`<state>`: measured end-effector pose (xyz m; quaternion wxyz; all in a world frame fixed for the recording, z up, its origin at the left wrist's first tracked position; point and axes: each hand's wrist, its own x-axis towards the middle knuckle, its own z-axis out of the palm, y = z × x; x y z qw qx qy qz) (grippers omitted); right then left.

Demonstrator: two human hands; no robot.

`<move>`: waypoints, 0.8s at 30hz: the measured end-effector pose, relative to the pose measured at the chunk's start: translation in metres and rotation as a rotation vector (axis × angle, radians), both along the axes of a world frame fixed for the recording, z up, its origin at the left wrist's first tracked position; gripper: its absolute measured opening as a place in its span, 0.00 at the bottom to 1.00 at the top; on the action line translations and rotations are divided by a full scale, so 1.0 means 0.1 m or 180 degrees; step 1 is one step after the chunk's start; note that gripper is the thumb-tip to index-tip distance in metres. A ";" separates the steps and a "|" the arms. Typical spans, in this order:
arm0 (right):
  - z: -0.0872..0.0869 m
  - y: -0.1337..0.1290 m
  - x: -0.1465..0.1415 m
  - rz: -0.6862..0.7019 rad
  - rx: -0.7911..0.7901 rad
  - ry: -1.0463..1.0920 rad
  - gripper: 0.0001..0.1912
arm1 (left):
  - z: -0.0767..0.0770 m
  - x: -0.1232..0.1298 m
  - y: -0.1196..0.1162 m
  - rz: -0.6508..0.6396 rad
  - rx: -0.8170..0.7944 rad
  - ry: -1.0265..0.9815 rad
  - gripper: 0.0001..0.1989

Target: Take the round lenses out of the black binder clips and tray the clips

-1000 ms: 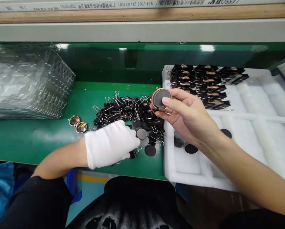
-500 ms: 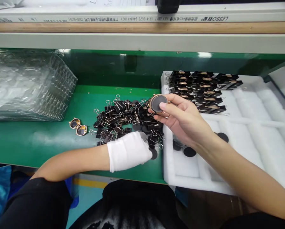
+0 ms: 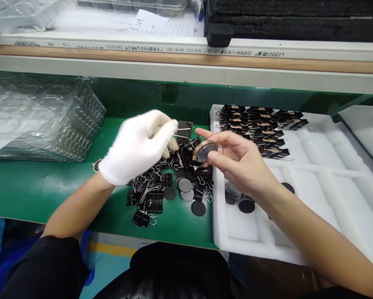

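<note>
My left hand, in a white glove, is closed on the wire handles of a black binder clip, held above the pile. In my bare right hand, a round gold-rimmed piece with a dark disc on its face is pinched between thumb and fingers. The binder clip is close to the round piece but apart from it. Below my hands lies a heap of black binder clips, with loose grey and black discs at its right side.
A white foam tray on the right holds rows of clipped gold-edged pieces and several loose discs. Stacked clear plastic trays stand at left. A shelf edge crosses above the green table.
My left hand has risen from the discs at the front of the pile and now holds a binder clip. My right hand has tilted the round piece. The head view has shifted slightly.
</note>
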<state>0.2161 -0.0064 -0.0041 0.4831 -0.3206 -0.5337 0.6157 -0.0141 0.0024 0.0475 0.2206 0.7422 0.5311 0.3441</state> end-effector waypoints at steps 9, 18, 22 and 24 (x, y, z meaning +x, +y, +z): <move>0.04 -0.08 0.01 0.0266 0.0316 -0.0405 0.09 | -0.14 -0.01 0.06 -0.0657 0.0336 0.0533 0.17; 0.06 -0.08 0.03 0.0341 0.0407 -0.0584 0.08 | -0.15 0.02 0.12 -0.0951 0.0214 0.0991 0.23; 0.10 -0.01 0.09 -0.0274 0.0480 -0.0647 0.10 | -0.16 0.01 0.16 -0.0650 -0.0074 0.0705 0.21; 0.12 0.03 0.13 -0.0540 0.0338 -0.0639 0.10 | -0.15 0.01 0.16 -0.0638 -0.0383 0.0464 0.19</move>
